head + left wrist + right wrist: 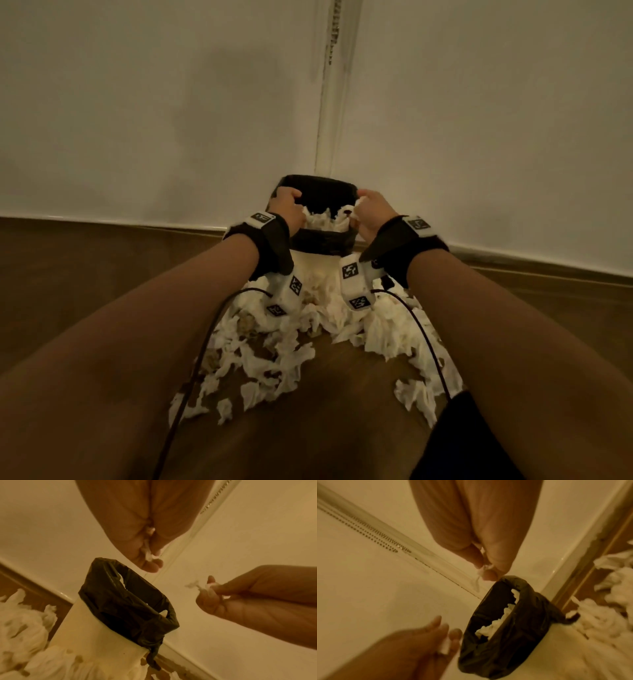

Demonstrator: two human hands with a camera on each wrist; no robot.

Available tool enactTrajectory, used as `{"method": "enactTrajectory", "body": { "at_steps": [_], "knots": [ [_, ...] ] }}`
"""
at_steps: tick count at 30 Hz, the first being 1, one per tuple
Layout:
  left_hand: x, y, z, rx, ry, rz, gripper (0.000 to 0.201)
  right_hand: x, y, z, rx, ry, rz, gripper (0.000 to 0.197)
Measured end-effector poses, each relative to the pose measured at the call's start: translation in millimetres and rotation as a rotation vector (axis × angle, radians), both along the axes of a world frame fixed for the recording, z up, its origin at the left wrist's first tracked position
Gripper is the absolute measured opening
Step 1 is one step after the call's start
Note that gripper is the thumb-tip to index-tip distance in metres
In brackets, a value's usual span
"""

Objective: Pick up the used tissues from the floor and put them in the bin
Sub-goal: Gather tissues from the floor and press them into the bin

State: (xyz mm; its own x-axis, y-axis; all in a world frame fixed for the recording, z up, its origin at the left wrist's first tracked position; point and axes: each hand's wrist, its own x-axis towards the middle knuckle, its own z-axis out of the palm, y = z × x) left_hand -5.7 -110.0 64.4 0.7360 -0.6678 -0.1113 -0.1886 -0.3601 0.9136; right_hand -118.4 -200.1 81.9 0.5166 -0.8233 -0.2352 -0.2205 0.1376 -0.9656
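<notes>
Both hands over the bin (320, 240)
Left hand (285, 205) and right hand (373, 209) each pinch tissue scraps (197, 585); feather-light, limp, tearable; take bunched.

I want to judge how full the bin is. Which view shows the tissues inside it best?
The right wrist view: it looks into the bin, where white tissues lie along the black liner. The head view shows them between the left hand and right hand, partly blocked. The left wrist view shows only slivers.
</notes>
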Motion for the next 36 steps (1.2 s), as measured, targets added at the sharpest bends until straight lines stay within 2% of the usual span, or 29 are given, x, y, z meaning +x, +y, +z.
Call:
{"method": "enactTrajectory", "body": {
  "at_steps": [4,5,8,10,13,17,20,23,26,29,32,36],
  "knots": [
    [7.1,-8.2,-0.1,-0.143,-0.011,0.0,0.025,4.2,-8.5,-13.8,-0.2,0.03,-0.121,0.035],
    [11.1,-9.3,0.2,-0.142,-0.057,-0.002,0.018,5.9,-9.7,-17.8,-0.202,0.022,-0.161,0.033],
    [23.0,-11.8,-5.6,-0.057,-0.258,-0.002,0.015,9.8,-14.9,-23.7,-0.263,0.064,-0.229,0.024],
    [23.9,-15.0,-10.7,-0.048,-0.279,0.001,0.005,10.6,-20.1,-27.1,-0.392,0.156,-0.218,0.021],
    [20.8,-22.0,-19.4,-0.003,-0.289,-0.06,0.022,13.4,-22.3,-30.8,-0.543,0.237,-0.178,0.024],
    [22.4,-30.3,-29.4,0.126,-0.347,-0.203,0.039,19.5,-17.5,-33.8,-0.635,0.394,0.086,0.047],
    [25.0,-30.6,-37.5,0.136,-0.286,-0.224,0.046,17.4,-16.0,-37.1,-0.619,0.448,0.226,0.062],
    [26.6,-26.6,-39.7,0.045,-0.258,-0.165,0.044,13.1,-15.8,-37.9,-0.557,0.36,0.174,0.064],
    [27.2,-17.2,-41.1,-0.093,-0.187,-0.087,0.038,11.7,-16.7,-36.9,-0.473,0.223,0.047,0.059],
    [24.0,-0.4,-43.7,-0.199,-0.066,-0.043,0.031,9.4,-16.0,-38.6,-0.494,0.216,-0.062,0.048],
    [19.7,22.1,-53.6,-0.191,0.032,0.0,0.031,6.5,-8.9,-45.7,-0.56,0.237,-0.109,0.035],
    [7.5,60.8,-85.8,-0.056,0.075,0.004,0.034,8.5,11.0,-62.0,-0.546,0.247,-0.156,0.029]
  ]
}}
